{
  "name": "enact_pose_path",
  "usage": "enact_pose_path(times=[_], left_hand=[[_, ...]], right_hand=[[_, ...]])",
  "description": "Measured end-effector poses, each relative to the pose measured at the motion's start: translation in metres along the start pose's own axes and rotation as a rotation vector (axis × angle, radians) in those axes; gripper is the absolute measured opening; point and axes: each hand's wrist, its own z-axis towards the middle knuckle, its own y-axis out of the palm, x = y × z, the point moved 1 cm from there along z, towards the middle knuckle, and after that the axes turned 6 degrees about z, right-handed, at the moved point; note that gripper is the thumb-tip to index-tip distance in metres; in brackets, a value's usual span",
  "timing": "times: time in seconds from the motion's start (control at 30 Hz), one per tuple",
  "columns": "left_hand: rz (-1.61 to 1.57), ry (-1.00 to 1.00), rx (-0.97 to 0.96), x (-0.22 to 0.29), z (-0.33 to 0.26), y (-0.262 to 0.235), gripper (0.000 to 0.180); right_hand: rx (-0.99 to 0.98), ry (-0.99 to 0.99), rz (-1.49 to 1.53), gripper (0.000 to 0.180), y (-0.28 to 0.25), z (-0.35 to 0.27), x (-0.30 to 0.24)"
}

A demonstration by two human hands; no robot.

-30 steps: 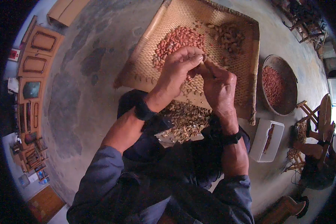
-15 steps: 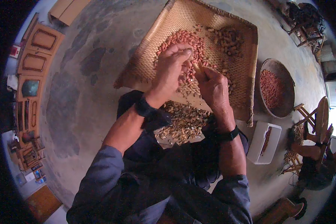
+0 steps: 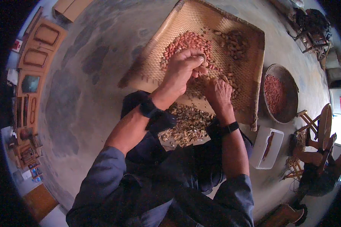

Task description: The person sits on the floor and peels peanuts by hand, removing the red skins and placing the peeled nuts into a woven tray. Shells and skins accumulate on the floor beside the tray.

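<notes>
- While both hands hover over the woven tray [image 3: 250, 49], the left hand [image 3: 183, 68] is curled, its fingertips pinching a small peanut [image 3: 204, 63] above the pile of reddish shelled peanuts [image 3: 185, 41].
- The right hand [image 3: 219, 90] is loosely curled, knuckles up, just below the left; I cannot tell whether it holds anything.
- A smaller heap of brown unshelled peanuts [image 3: 233, 41] lies at the tray's far right.
- Broken shells [image 3: 187, 125] are heaped on the lap, at the tray's near edge.
- A round bowl [image 3: 288, 87] with red peanuts sits on the floor to the right.
- A white box [image 3: 267, 147] lies near it, beside the right forearm.
</notes>
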Motion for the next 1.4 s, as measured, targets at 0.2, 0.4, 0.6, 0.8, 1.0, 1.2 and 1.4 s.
enact_pose_path(times=[0.2,0.4,0.6,0.8,1.0,1.2,1.4], left_hand=[[-0.027,-0.040,-0.009,-0.004,0.001,-0.002,0.014],[-0.001,-0.014,-0.031,-0.013,0.006,-0.003,0.014],[0.009,-0.084,-0.052,-0.014,0.001,0.006,0.013],[-0.026,-0.058,0.009,-0.022,0.000,0.008,0.012],[0.026,0.035,0.016,-0.022,-0.002,0.010,0.012],[0.047,0.111,0.020,-0.026,-0.004,0.009,0.014],[0.094,0.067,0.052,-0.017,-0.009,0.010,0.014]], right_hand=[[0.039,-0.088,0.099,0.022,-0.027,0.004,-0.012],[0.099,0.055,0.265,0.026,-0.056,0.005,-0.008],[0.037,0.211,1.081,0.031,-0.080,0.005,-0.020],[0.103,0.197,1.018,0.031,-0.085,0.000,-0.043],[0.251,0.184,0.969,0.029,-0.066,-0.001,-0.044],[0.231,0.264,1.081,0.022,-0.059,0.004,-0.047],[0.394,0.007,0.932,0.030,-0.026,0.010,-0.027]])
